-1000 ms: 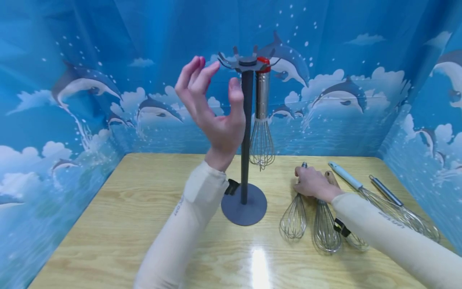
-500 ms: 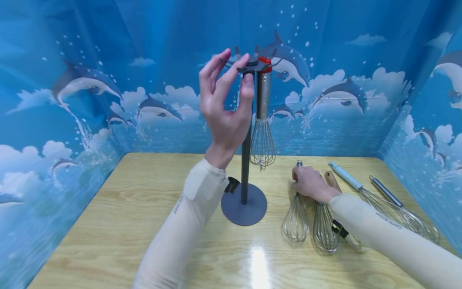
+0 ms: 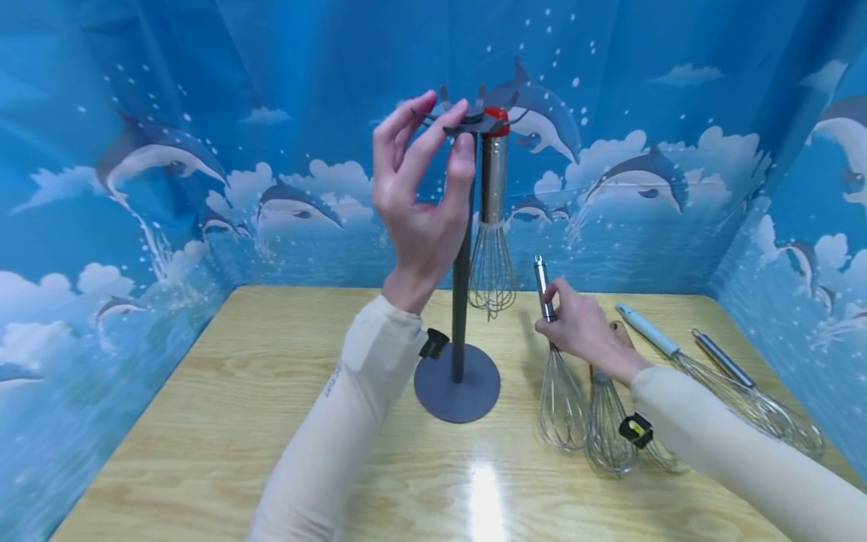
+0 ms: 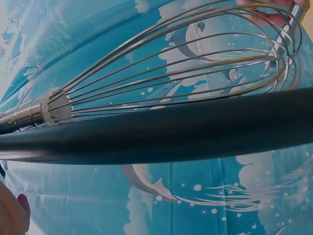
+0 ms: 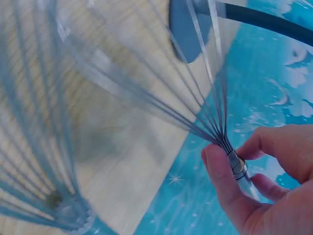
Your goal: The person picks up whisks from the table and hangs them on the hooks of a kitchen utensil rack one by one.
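A dark grey utensil stand (image 3: pixel 462 301) rises from a round base at the table's middle. A steel whisk with a red cap (image 3: pixel 492 196) hangs from its top hook disc (image 3: pixel 474 118). My left hand (image 3: pixel 460 129) is raised there, thumb and forefinger pinching the disc's rim. My right hand (image 3: pixel 547 302) grips the steel handle of a second whisk (image 3: pixel 561 403), tilted up with its wire head low over the table. The right wrist view shows the fingers (image 5: pixel 220 171) curled round that handle where the wires (image 5: pixel 146 98) meet it. In the left wrist view the pole (image 4: pixel 171 132) and the hanging whisk's wires (image 4: pixel 171 73) fill the frame.
On the wooden table (image 3: pixel 271 421), right of the stand, lie a wooden-handled whisk (image 3: pixel 607 429), a pale-blue-handled whisk (image 3: pixel 650 333) and a steel-handled whisk (image 3: pixel 723 357). Blue dolphin-print walls (image 3: pixel 135 188) close in three sides.
My left hand moved right and closed its fingers on the stand's top disc. My right hand lifted the steel whisk's handle off the table to near upright.
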